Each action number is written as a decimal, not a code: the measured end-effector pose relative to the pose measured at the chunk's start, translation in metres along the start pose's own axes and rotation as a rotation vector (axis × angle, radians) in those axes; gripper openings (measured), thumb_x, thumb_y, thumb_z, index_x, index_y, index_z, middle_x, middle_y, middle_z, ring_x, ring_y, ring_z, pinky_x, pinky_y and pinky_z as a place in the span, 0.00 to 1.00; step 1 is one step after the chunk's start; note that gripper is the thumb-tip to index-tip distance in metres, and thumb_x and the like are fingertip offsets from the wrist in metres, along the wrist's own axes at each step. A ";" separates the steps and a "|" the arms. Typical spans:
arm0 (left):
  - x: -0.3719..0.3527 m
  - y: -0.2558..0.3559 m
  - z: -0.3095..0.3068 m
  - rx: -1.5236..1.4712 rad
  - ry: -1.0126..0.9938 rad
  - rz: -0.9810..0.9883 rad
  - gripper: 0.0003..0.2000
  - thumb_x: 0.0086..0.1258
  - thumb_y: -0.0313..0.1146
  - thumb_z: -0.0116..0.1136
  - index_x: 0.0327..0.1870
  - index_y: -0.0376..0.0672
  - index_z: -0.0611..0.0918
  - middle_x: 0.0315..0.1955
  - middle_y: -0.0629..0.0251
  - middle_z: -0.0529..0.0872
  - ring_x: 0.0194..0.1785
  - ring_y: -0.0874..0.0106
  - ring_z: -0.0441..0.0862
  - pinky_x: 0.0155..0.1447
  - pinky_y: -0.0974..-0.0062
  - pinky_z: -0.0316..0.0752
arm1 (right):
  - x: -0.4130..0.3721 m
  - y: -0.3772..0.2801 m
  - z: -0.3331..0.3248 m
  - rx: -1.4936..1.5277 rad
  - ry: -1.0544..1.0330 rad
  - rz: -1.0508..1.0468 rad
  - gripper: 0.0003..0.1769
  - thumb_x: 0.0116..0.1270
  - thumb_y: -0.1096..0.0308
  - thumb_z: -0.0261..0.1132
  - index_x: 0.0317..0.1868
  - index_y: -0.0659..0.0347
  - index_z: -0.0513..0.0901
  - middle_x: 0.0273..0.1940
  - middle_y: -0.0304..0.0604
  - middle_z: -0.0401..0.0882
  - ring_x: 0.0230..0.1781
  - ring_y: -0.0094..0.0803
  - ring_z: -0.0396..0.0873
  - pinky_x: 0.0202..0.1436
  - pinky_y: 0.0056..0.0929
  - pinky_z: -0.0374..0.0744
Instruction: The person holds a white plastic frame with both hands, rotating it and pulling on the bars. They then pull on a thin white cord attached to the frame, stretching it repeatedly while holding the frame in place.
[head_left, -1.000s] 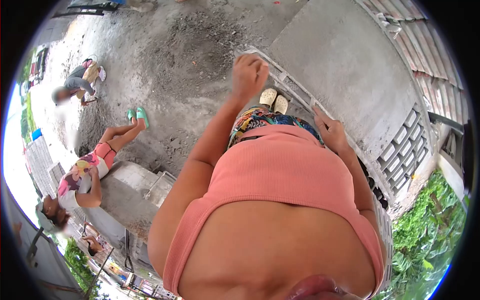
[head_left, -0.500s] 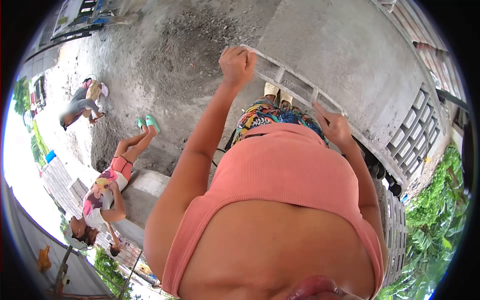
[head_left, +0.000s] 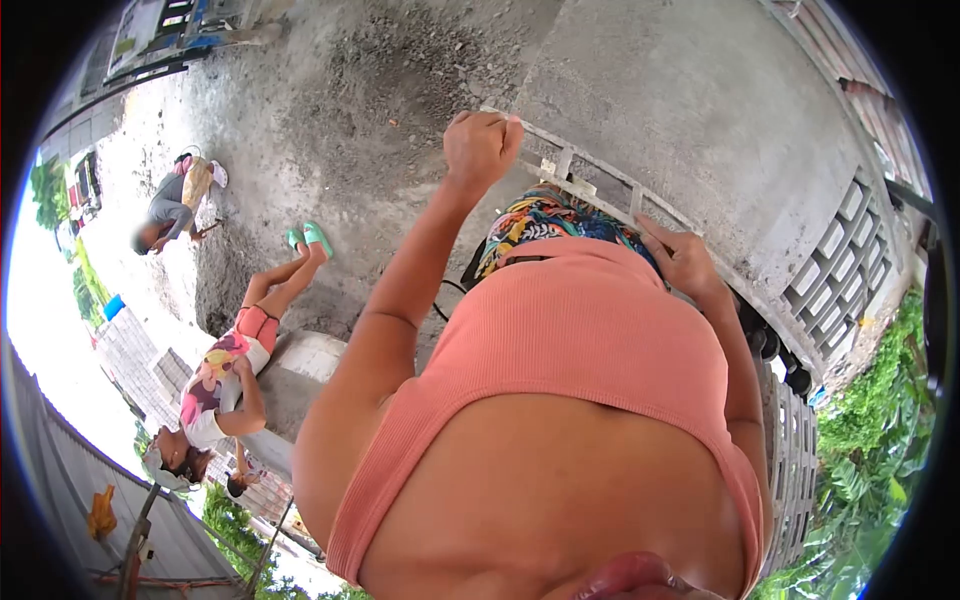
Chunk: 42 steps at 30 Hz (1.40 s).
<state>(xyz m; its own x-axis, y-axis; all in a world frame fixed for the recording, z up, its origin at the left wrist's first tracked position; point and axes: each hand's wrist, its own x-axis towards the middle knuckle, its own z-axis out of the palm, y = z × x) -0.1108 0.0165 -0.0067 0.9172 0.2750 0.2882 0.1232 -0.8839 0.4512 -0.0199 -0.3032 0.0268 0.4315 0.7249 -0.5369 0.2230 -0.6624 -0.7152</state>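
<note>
A long, narrow, greyish-white frame with crossbars (head_left: 635,200), shaped like a short ladder, stretches in front of my shins. My left hand (head_left: 478,148) is closed in a fist round its left end. Lower down, my right hand (head_left: 685,262) grips its right part, with one finger lying along the rail. Below the frame are my patterned shorts (head_left: 545,215) and pink ribbed top (head_left: 600,330). My shoes are mostly hidden behind the frame.
Grey concrete ground (head_left: 640,70) with loose gravel (head_left: 430,60) spreads ahead. Pierced concrete blocks (head_left: 840,265) stand at the right, near green plants (head_left: 870,440). At the left, a person in green sandals (head_left: 225,380) is by a concrete ledge (head_left: 305,355); another person (head_left: 175,205) bends farther off.
My left hand and its end of the frame have come slightly down towards my body. The frame now covers more of my shoes. My right hand keeps its hold.
</note>
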 end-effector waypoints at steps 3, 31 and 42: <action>0.005 -0.011 0.012 -0.051 0.210 0.023 0.20 0.65 0.34 0.48 0.10 0.40 0.73 0.13 0.61 0.76 0.17 0.58 0.72 0.25 0.65 0.68 | 0.009 -0.008 0.003 -0.035 0.056 -0.047 0.19 0.67 0.58 0.57 0.58 0.47 0.75 0.13 0.49 0.62 0.13 0.25 0.54 0.19 0.25 0.65; 0.070 -0.027 -0.018 0.068 0.161 -0.214 0.32 0.71 0.54 0.35 0.13 0.38 0.77 0.08 0.61 0.74 0.17 0.67 0.76 0.25 0.66 0.69 | 0.017 -0.063 -0.055 -0.197 0.127 -0.141 0.20 0.71 0.57 0.50 0.58 0.53 0.74 0.15 0.53 0.62 0.14 0.34 0.59 0.26 0.35 0.67; 0.030 -0.018 0.001 -0.010 0.031 -0.122 0.28 0.70 0.45 0.40 0.07 0.42 0.72 0.06 0.58 0.70 0.12 0.59 0.68 0.22 0.62 0.63 | 0.019 -0.035 -0.013 -0.151 0.114 -0.019 0.21 0.69 0.53 0.53 0.54 0.56 0.78 0.17 0.49 0.70 0.17 0.36 0.66 0.27 0.36 0.68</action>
<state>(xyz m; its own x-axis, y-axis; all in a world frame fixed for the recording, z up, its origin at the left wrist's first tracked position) -0.0848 0.0405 -0.0076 0.8835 0.3920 0.2563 0.2293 -0.8392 0.4931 -0.0083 -0.2686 0.0472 0.5198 0.7175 -0.4637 0.3575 -0.6757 -0.6447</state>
